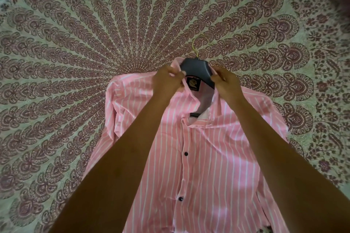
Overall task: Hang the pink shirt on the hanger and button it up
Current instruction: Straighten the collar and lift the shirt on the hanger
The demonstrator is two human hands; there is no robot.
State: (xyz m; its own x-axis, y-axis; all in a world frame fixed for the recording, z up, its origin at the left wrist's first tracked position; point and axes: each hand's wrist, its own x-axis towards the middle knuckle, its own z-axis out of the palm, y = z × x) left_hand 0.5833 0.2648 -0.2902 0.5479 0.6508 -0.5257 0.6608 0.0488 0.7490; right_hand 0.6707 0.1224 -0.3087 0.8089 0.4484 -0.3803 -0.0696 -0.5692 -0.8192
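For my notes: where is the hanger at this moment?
In the head view the hanger sits above centre, inside the collar of the pink shirt, between the left hand and right hand; its gold hook lies on the patterned sheet.

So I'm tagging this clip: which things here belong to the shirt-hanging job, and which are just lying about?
In the job: pink shirt, hanger, left hand and right hand, both gripping its collar.
Lying about: patterned bedspread underneath.
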